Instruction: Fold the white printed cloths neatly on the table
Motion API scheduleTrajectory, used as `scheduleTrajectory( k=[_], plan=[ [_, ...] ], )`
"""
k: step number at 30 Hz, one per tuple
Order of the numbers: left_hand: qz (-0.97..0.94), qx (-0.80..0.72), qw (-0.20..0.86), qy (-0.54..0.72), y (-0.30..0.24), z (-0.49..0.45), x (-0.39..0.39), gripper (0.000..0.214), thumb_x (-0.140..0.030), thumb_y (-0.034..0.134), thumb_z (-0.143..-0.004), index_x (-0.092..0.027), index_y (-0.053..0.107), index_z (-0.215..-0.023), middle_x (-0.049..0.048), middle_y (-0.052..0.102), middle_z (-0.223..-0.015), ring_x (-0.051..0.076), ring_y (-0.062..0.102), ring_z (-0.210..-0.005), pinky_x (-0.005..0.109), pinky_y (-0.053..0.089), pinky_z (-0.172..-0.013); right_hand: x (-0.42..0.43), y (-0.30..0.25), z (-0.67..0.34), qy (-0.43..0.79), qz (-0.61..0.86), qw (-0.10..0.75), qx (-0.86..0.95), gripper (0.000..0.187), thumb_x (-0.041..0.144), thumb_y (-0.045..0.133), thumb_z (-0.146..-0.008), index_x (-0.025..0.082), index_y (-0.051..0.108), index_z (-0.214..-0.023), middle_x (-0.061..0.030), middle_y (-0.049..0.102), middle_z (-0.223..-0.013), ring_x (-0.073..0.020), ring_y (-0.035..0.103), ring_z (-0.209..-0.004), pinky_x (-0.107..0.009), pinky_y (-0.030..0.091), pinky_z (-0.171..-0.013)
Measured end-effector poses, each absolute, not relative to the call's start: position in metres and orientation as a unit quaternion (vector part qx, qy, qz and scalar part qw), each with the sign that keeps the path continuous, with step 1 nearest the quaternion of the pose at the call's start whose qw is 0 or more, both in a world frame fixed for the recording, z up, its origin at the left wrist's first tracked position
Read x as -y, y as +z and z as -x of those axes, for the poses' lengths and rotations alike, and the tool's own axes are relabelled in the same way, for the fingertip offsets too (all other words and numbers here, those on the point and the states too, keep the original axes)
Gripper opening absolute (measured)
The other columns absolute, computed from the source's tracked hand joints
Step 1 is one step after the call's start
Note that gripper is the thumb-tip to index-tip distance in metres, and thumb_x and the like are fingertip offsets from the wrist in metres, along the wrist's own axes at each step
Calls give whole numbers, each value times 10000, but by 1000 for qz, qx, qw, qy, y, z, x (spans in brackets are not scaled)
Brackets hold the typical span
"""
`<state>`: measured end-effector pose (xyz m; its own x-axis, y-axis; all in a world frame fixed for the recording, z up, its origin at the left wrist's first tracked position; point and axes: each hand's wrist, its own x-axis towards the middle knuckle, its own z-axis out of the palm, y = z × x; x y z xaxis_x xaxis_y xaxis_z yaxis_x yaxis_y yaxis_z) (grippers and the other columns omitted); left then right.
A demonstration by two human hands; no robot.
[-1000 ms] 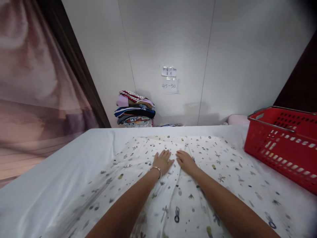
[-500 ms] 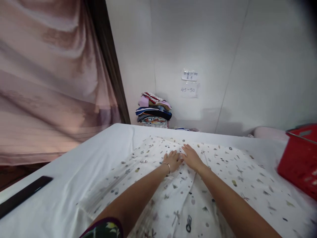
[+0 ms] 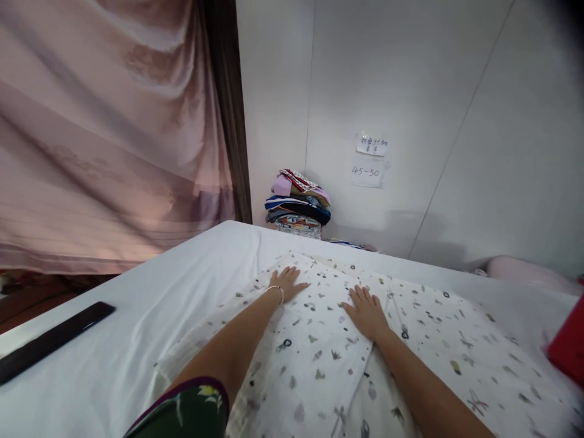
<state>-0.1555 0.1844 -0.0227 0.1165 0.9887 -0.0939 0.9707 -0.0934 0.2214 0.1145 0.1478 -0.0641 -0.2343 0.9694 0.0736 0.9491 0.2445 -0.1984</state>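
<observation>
A white cloth point(image 3: 319, 340) printed with small leaves and other motifs lies spread in front of me, with a fold line running toward me near its middle. My left hand point(image 3: 288, 283), a bracelet at its wrist, rests flat on the far left part of the cloth with fingers spread. On the same cloth, right of the middle, my right hand point(image 3: 367, 313) lies palm down beside the fold, its fingers apart. Neither hand grips anything. The near end of the cloth runs out of the picture.
The cloth lies on a table covered in white point(image 3: 214, 255). A long dark flat object point(image 3: 57, 340) is at the left, a red basket point(image 3: 568, 340) at the right edge. Behind stand a stack of folded fabrics point(image 3: 298, 204) and a wall with paper signs point(image 3: 367, 173). A pink curtain point(image 3: 114, 134) hangs left.
My hands have moved apart across the cloth, the left one going left and the right one coming slightly nearer to me. The view has turned a little left.
</observation>
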Motion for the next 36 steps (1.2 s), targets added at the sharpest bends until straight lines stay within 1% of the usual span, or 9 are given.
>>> scheduleTrajectory(
  k=[3,8,14,17,20,24,30,33,36],
  plan=[
    [-732,-670,119,43,-25,167,-190,678,-660,275,-798,-285,318,-1361,23,201,-1477,259,118,-1360,530,88,-1070,-148,-52,-112,74,620,59,779,623,525,263,-873,179,299,-1390,-67,191,-1478,-275,108,-1357,-481,110,-1066],
    [-710,-695,87,67,-32,176,-191,719,-665,236,-801,-250,275,-1385,40,129,-1493,283,23,-1366,540,2,-1071,-144,-36,-95,82,638,33,764,644,542,229,-870,181,261,-1402,-80,148,-1488,-264,79,-1363,-493,130,-1060],
    [-703,-700,105,59,-26,188,-192,641,-632,274,-818,-288,329,-1356,45,208,-1475,280,137,-1353,560,97,-1055,-141,-55,-85,51,626,44,777,647,536,235,-870,162,276,-1395,-67,170,-1483,-247,103,-1359,-485,92,-1067],
    [-700,-699,125,75,-12,195,-190,532,-571,281,-855,-323,385,-1314,33,271,-1454,259,194,-1341,520,183,-1046,-140,-47,-89,62,624,40,778,622,511,255,-878,158,286,-1389,-80,182,-1479,-249,124,-1355,-485,112,-1063],
    [-689,-706,132,101,6,217,-171,563,-559,245,-873,-259,364,-1334,56,232,-1467,249,175,-1348,470,199,-1060,-127,-30,-89,103,622,45,775,609,498,250,-885,150,298,-1383,-98,180,-1479,-251,117,-1358,-491,126,-1063],
    [-689,-705,113,121,29,257,-114,557,-538,376,-842,-220,423,-1297,59,274,-1451,228,186,-1346,388,191,-1088,-77,-22,-91,167,549,112,812,611,531,284,-870,176,351,-1364,-61,196,-1475,-224,82,-1367,-460,69,-1094],
    [-776,-586,75,221,25,251,-10,468,-468,488,-814,-180,533,-1180,98,450,-1339,246,353,-1271,410,273,-1067,-2,-18,-112,310,519,233,762,508,501,446,-817,221,538,-1231,-56,414,-1374,-249,286,-1308,-433,226,-1078],
    [-849,-453,98,256,10,208,41,425,-448,492,-835,-228,506,-1198,77,481,-1311,220,417,-1221,415,332,-1027,17,-5,-129,399,571,309,648,431,482,510,-790,233,610,-1127,-75,524,-1276,-270,466,-1177,-424,394,-961],
    [-892,-366,111,241,0,161,82,532,-485,587,-765,-232,476,-1221,92,500,-1281,244,445,-1175,439,340,-998,34,3,-141,495,567,395,526,328,429,556,-782,204,643,-1004,-91,634,-1099,-230,603,-975,-354,495,-807]
  ],
)
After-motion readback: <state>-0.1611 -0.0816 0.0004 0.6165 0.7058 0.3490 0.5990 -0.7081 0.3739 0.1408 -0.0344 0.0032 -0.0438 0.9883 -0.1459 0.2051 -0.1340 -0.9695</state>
